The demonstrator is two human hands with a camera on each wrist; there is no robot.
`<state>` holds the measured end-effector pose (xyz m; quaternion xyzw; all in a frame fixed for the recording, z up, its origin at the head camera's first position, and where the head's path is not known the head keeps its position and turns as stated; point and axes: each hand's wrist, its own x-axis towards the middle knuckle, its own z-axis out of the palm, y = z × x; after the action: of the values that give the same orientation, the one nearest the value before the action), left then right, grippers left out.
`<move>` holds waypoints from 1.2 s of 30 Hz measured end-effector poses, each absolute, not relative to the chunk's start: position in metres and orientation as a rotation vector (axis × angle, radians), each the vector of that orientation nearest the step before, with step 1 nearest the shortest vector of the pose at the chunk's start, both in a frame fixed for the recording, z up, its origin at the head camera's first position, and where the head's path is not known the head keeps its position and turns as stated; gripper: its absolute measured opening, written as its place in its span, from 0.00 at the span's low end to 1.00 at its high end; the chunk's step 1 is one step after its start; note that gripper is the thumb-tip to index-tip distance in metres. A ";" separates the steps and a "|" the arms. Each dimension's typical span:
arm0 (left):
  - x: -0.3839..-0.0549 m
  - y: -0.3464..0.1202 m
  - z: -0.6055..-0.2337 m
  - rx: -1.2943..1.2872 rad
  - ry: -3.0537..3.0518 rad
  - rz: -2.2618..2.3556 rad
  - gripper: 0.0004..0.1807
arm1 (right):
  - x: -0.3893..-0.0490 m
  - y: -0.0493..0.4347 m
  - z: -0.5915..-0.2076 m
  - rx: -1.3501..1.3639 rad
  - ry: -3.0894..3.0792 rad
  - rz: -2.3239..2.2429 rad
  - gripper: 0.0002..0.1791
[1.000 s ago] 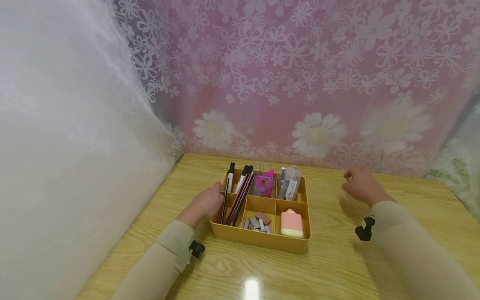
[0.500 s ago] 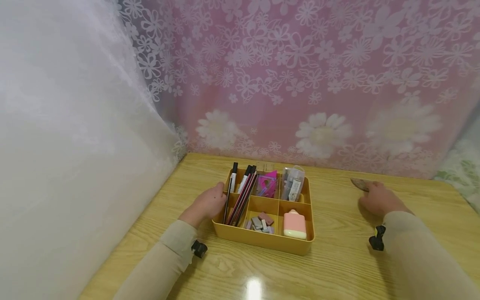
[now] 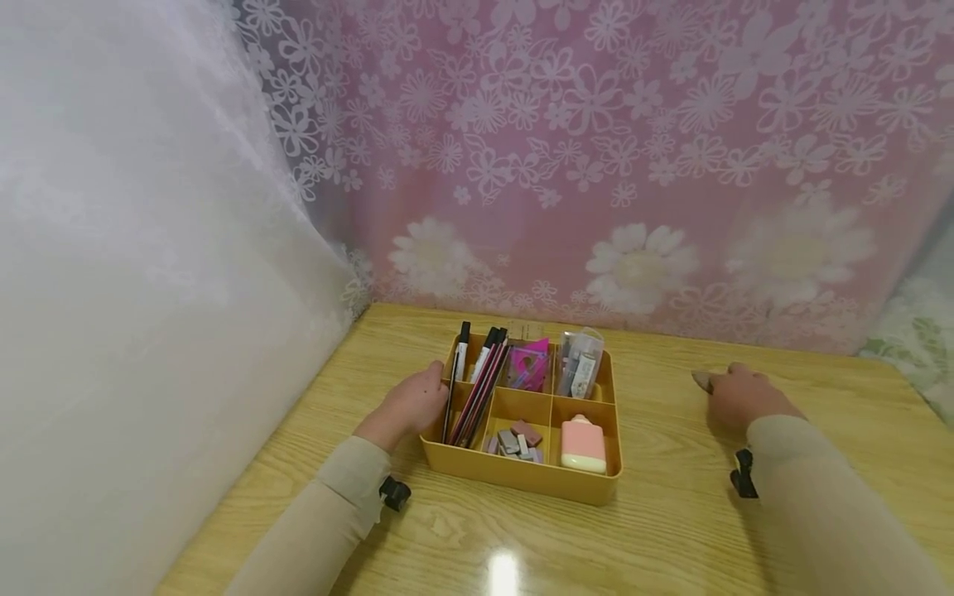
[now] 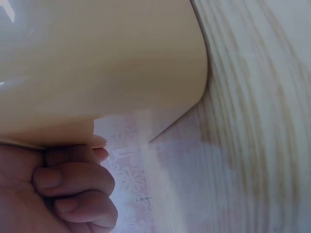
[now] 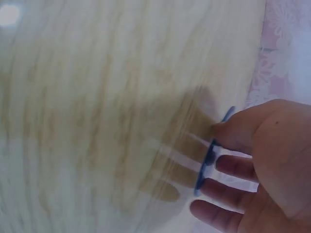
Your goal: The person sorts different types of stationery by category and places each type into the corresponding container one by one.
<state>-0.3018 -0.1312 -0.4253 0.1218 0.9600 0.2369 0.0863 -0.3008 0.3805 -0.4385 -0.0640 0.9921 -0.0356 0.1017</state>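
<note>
A yellow desk organizer [image 3: 514, 479] with several compartments stands on the table. My left hand [image 3: 413, 401] grips its left wall; in the left wrist view curled fingers [image 4: 80, 187] lie against the tan wall [image 4: 112, 63]. Out to the right, my right hand [image 3: 749, 397] pinches a thin flat piece with a pointed end [image 3: 702, 381]. The right wrist view shows this piece edge-on as a blue strip [image 5: 201, 170], between the thumb and fingers of the hand [image 5: 277, 160], low over the table; its exact kind I cannot tell.
The organizer holds pencils [image 3: 477, 397], black-capped markers [image 3: 461, 352], a magenta set square [image 3: 531, 364], a clear pouch [image 3: 580, 364], erasers [image 3: 510, 441] and a pink-and-cream bottle [image 3: 583, 445]. A pink floral curtain [image 3: 522, 165] hangs behind the table; white cloth [image 3: 149, 248] hangs at the left.
My right hand has moved right and toward me from near the table's back, then slightly back left; the flat piece now shows at its fingertips. My left hand stays on the organizer.
</note>
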 end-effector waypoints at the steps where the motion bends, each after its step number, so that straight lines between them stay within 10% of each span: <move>1: -0.302 -0.131 -0.425 0.362 2.861 0.707 0.31 | -0.300 0.379 -0.438 -0.202 2.936 -0.090 0.23; 36: -0.300 -0.130 -0.422 0.355 2.844 0.725 0.31 | -0.279 0.358 -0.431 -0.189 2.703 -0.547 0.19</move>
<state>-0.2996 -0.1299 -0.4224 0.1195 0.9579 0.2442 0.0923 -0.2792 0.3580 -0.4309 -0.0670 0.9605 -0.1943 0.1877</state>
